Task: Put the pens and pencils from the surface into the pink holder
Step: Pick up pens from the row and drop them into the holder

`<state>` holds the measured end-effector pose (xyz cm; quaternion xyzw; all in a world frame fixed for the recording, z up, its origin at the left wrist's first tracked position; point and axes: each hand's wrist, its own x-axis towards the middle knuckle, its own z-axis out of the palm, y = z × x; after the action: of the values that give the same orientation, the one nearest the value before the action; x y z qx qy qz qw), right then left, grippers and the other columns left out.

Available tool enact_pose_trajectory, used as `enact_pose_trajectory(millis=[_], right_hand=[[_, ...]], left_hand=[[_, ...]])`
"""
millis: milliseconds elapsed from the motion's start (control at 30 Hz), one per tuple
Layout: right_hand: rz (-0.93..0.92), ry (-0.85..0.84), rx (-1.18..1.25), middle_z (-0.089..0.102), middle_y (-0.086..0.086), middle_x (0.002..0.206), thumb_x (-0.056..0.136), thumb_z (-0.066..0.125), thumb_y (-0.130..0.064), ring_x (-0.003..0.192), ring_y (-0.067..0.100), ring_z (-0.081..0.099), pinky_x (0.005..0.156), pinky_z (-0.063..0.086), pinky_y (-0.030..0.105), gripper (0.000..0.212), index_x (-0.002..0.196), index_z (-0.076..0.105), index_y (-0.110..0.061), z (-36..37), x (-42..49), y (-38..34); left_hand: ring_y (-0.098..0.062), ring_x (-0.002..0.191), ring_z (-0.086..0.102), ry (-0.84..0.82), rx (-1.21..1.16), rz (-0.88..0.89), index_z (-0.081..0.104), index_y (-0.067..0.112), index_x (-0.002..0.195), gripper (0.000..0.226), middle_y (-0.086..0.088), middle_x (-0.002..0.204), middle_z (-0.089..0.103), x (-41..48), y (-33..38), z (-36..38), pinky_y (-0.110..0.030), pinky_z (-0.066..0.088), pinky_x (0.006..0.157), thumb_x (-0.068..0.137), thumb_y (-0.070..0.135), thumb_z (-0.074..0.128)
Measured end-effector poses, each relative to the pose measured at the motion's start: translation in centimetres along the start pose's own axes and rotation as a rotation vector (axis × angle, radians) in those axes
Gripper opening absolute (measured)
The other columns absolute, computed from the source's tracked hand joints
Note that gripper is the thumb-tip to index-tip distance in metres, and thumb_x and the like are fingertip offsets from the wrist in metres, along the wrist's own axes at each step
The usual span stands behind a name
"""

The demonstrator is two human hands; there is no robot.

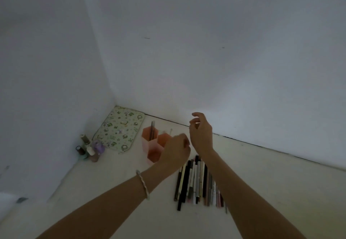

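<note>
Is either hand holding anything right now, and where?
Right hand holds nothing, loosely curled. Left hand is curled by the pink holder; its palm is hidden, so cannot tell.

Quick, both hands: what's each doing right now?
Left hand: fingers curled by the pink holder; cannot tell whether it holds anything.
Right hand: open, holding nothing.
</note>
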<state>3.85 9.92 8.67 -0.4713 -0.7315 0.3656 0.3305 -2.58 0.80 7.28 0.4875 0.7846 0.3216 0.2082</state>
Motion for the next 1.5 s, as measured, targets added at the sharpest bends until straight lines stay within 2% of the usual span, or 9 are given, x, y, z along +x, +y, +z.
enact_pose_trajectory(millis=[133, 333, 500, 667, 800, 933, 1033, 1400, 1500], right_hand=[[0.066, -0.052, -0.044, 0.064, 0.002, 0.077, 0.093, 0.046, -0.006, 0.069, 0.03, 0.064, 0.061, 0.054, 0.042, 0.029, 0.116, 0.056, -0.02, -2.6, -0.7, 2.4], [0.121, -0.105, -0.083, 0.067, 0.013, 0.078, 0.094, 0.045, -0.008, 0.072, 0.035, 0.066, 0.063, 0.055, 0.045, 0.026, 0.114, 0.056, -0.02, -3.9, -1.5, 5.2], [0.172, -0.144, -0.08, 0.065, 0.008, 0.079, 0.094, 0.044, -0.007, 0.074, 0.033, 0.067, 0.065, 0.056, 0.044, 0.027, 0.116, 0.056, -0.018, -3.2, -1.9, 5.9], [0.173, -0.179, -0.163, 0.062, 0.003, 0.075, 0.094, 0.044, -0.009, 0.059, 0.02, 0.061, 0.051, 0.05, 0.031, 0.026, 0.116, 0.057, -0.016, -2.0, -1.9, 6.3], [0.188, -0.39, -0.476, 0.064, 0.006, 0.092, 0.091, 0.052, -0.019, 0.078, 0.018, 0.06, 0.072, 0.05, 0.031, 0.016, 0.094, 0.064, -0.008, 0.1, -2.1, 6.3], [0.132, -0.528, -0.821, 0.061, 0.01, 0.103, 0.092, 0.052, -0.036, 0.102, 0.027, 0.056, 0.087, 0.045, 0.035, 0.031, 0.093, 0.064, -0.008, 3.1, -3.5, 6.7], [0.109, -0.516, -0.977, 0.061, 0.008, 0.112, 0.095, 0.047, -0.035, 0.111, 0.027, 0.052, 0.107, 0.035, 0.039, 0.029, 0.103, 0.064, -0.012, 4.6, -4.3, 7.4], [0.321, -0.402, -0.586, 0.066, 0.005, 0.083, 0.094, 0.051, -0.036, 0.088, 0.024, 0.064, 0.098, 0.042, 0.035, 0.031, 0.074, 0.055, -0.013, 5.1, -3.5, 7.3], [0.393, -0.339, -0.377, 0.066, 0.01, 0.082, 0.093, 0.051, -0.027, 0.078, 0.026, 0.063, 0.075, 0.048, 0.03, 0.027, 0.081, 0.059, -0.005, 3.7, -0.7, 6.2]], left_hand=[[-0.023, 0.12, 0.053, -0.316, 0.309, -0.146, 0.05, 0.007, 0.126, 0.029, -0.008, 0.127, 0.054, -1.0, -1.8, 5.7, -0.028, 0.04, 0.099, 0.101, 0.011, 0.035], [-0.022, 0.13, 0.047, -0.282, 0.445, -0.275, 0.023, 0.003, 0.148, 0.047, -0.009, 0.144, 0.043, -2.2, -2.9, 8.2, -0.029, 0.037, 0.106, 0.104, 0.017, 0.03], [-0.024, 0.119, 0.055, -0.309, 0.361, -0.311, 0.044, 0.006, 0.129, 0.032, -0.01, 0.131, 0.053, -1.5, -3.1, 7.1, -0.03, 0.044, 0.097, 0.097, 0.006, 0.043], [-0.018, 0.101, 0.063, -0.187, 0.399, -0.119, 0.041, 0.01, 0.133, 0.038, -0.005, 0.114, 0.062, -0.4, -2.2, 4.5, -0.026, 0.048, 0.08, 0.096, 0.009, 0.047], [-0.005, 0.059, 0.059, -0.036, 0.025, -0.023, 0.023, 0.026, 0.147, 0.07, 0.007, 0.074, 0.059, 2.1, 0.1, -0.3, -0.013, 0.049, 0.054, 0.09, 0.008, 0.059], [-0.013, 0.064, 0.065, 0.065, -0.257, -0.04, 0.024, 0.035, 0.15, 0.078, 0.006, 0.077, 0.059, 3.1, 0.6, -4.1, -0.025, 0.059, 0.06, 0.086, 0.007, 0.06], [-0.009, 0.063, 0.066, 0.138, -0.276, -0.041, 0.03, 0.04, 0.144, 0.073, 0.006, 0.075, 0.061, 2.9, 0.0, -5.6, -0.012, 0.053, 0.053, 0.085, 0.011, 0.063], [-0.018, 0.07, 0.069, 0.278, -0.443, -0.001, 0.032, 0.036, 0.143, 0.068, -0.002, 0.082, 0.065, 3.2, -0.5, -7.7, -0.029, 0.06, 0.06, 0.089, 0.006, 0.061], [-0.011, 0.067, 0.069, 0.451, -0.498, 0.016, 0.033, 0.038, 0.14, 0.063, 0.0, 0.082, 0.065, 4.2, -2.3, -9.4, -0.02, 0.057, 0.055, 0.091, 0.009, 0.06]])
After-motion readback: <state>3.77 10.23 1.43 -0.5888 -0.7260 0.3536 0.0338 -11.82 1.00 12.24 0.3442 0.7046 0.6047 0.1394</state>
